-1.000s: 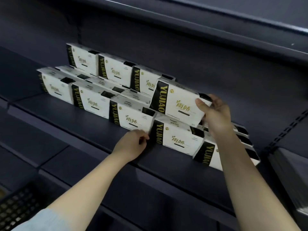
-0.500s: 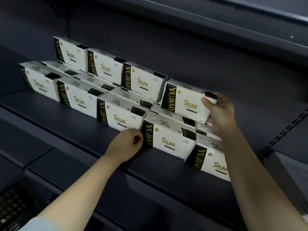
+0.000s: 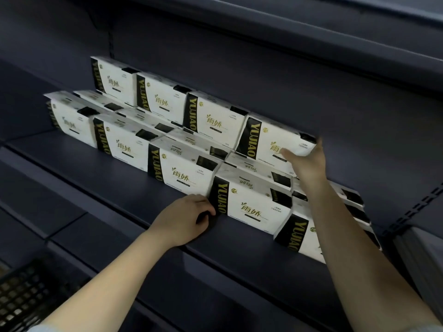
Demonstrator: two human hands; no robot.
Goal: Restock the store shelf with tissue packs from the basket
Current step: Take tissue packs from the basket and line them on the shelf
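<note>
White tissue packs with black bands and gold lettering stand in stepped rows on the dark shelf [image 3: 115,180]. My right hand [image 3: 308,164] grips the right end of the rightmost top-row tissue pack [image 3: 263,140], thumb across its front and fingers round its end; the hand is blurred. My left hand [image 3: 184,219] rests on the shelf, its curled fingers and thumb pinching the lower left corner of a front-row tissue pack [image 3: 251,207]. The black mesh basket [image 3: 19,295] shows at the bottom left corner; its contents are out of view.
An upper shelf [image 3: 287,27] overhangs the packs. More packs are stacked to the right behind my right forearm [image 3: 354,204]. A grey boxy object [image 3: 422,255] stands at the right edge. Bare shelf lies in front of the packs and to their left.
The top-row pack has been set back in line with its row, and my right hand has slid along its right end. My left hand stays at the front pack's corner.
</note>
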